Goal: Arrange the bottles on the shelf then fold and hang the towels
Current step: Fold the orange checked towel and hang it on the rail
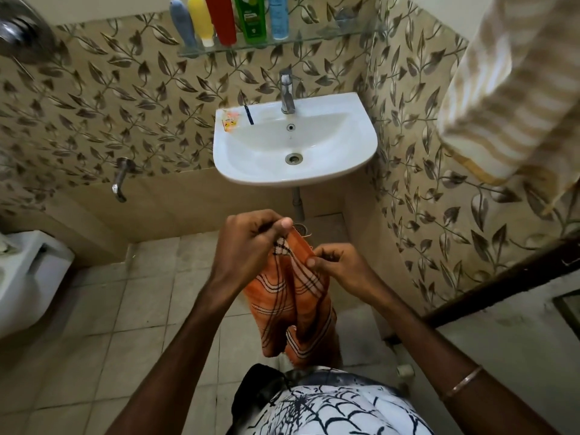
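An orange cotton towel with dark and white stripes (pixel 292 306) hangs folded lengthwise in front of the white wall-mounted sink (pixel 361 142), below its rim and above the tiled floor (pixel 94 324). The left hand (pixel 248 243) pinches its top edge, thumb against curled fingers (pixel 286 222); the right hand (pixel 339 262) pinches the same edge just beside it, fingers clamped on the cloth. The towel's lower end is crumpled and partly hidden by the person's spiderweb-print shirt (pixel 339 406).

Above the sink, a glass shelf (pixel 314 39) carries five upright bottles: grey-blue (pixel 185 23), yellow (pixel 201 18), red (pixel 221 18), green (pixel 251 17) and light blue (pixel 278 15). Their tops are cut off by the frame, and their labels are too blurred to read. Right of the sink, a beige-and-white striped towel (pixel 502 98) hangs, its upper part out of view.
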The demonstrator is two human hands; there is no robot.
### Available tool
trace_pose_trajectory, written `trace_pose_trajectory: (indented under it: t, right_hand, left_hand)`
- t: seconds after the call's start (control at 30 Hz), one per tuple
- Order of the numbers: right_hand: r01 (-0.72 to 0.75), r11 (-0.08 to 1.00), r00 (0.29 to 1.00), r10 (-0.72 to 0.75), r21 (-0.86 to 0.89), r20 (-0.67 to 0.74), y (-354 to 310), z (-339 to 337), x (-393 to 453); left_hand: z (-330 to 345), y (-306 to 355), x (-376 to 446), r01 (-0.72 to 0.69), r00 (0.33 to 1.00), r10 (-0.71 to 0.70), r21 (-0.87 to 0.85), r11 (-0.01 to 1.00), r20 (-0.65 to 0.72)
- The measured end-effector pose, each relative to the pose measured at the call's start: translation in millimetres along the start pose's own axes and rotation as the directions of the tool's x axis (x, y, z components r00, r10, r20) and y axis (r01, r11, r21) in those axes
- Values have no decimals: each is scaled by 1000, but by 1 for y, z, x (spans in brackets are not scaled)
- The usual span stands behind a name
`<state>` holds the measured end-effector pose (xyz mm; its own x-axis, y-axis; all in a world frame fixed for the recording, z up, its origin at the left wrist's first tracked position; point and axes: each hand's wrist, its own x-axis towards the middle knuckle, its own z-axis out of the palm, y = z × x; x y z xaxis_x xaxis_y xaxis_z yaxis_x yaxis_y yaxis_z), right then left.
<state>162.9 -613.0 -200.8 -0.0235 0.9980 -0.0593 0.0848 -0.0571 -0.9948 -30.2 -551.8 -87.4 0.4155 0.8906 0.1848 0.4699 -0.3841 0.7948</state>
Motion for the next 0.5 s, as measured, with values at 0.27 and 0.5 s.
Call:
trace_pose_trajectory:
  t: [0.27,0.5]
  right_hand:
    - [92,995,992,-88,33,-94,-12,5,-2]
    - [208,969,977,-212,-134,-17,-34,8,0]
  left_hand:
    - [-9,-27,-4,-95,980,152,362,927,-130]
    - [16,-24,-13,-341,924,247,336,878,294]
